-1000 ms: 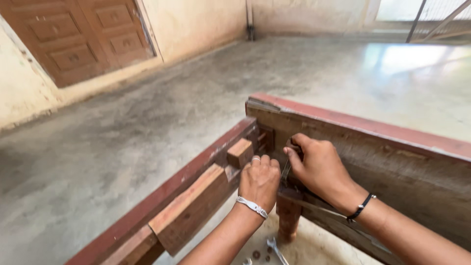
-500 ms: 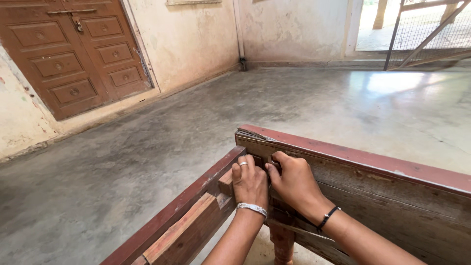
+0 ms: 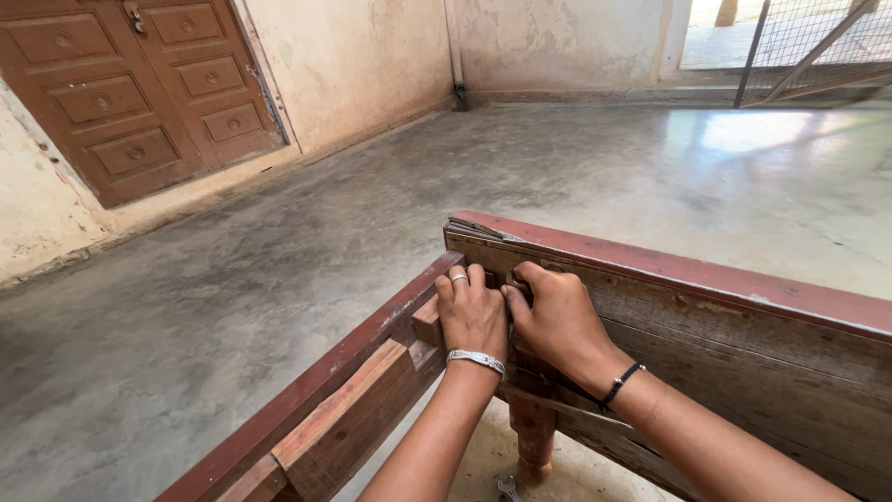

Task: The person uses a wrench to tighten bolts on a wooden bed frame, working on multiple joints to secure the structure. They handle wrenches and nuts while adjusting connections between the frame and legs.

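Observation:
A reddish-brown wooden bed frame stands on the floor, its side rail (image 3: 307, 400) meeting the wide end board (image 3: 725, 325) at a corner. My left hand (image 3: 472, 316), with a ring and a silver bracelet, presses its curled fingers into that corner joint beside a small wooden block (image 3: 426, 323). My right hand (image 3: 556, 321), with a black wrist band, is curled against the inner face of the end board right next to it. What the fingers grip inside the joint is hidden. A turned wooden leg (image 3: 534, 442) stands below the hands.
Grey concrete floor (image 3: 279, 270) spreads to the left and beyond. A brown panelled door (image 3: 130, 93) is in the far left wall. A mesh gate (image 3: 808, 46) stands at the far right. A metal tool (image 3: 506, 487) lies on the floor by the leg.
The view has tilted up, showing more of the door and walls. My left hand has slid up from the block into the corner joint, closer to my right hand.

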